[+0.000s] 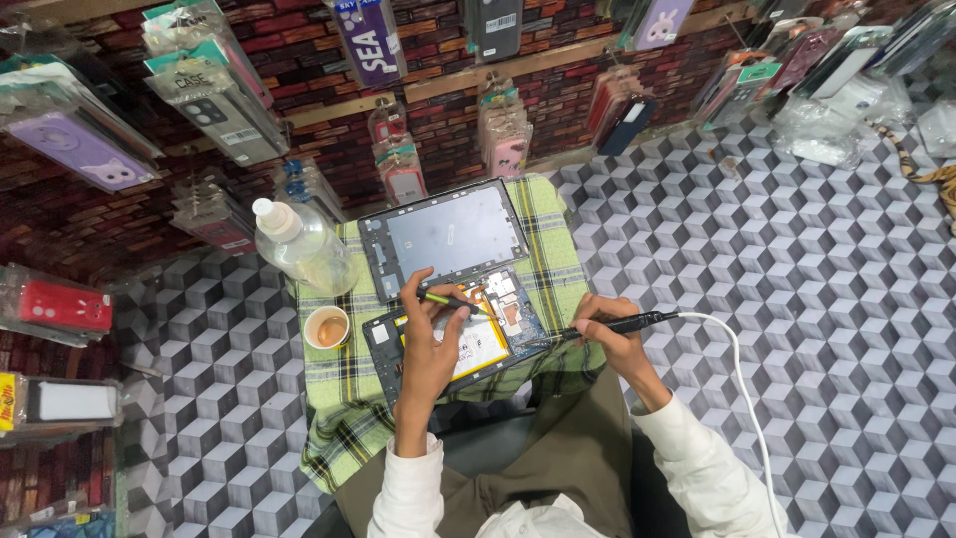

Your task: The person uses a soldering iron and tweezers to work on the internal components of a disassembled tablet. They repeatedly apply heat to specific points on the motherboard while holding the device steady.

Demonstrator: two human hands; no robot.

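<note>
A small stand draped in a green checked cloth (pixel 543 249) carries an opened tablet (pixel 453 334), its detached screen panel (pixel 448 234), a clear bottle (pixel 299 244) at the left edge, and a small cup (pixel 327 327).

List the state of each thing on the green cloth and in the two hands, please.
Tablet: opened, insides exposed.
Back cover: removed, lying flat beyond the tablet.
Bottle: upright, capped.
Cup: upright, open, brownish inside.
Left hand: holding a tool over the tablet.
Right hand: holding a corded iron, tip at the tablet.
Cloth: spread under everything.
</note>
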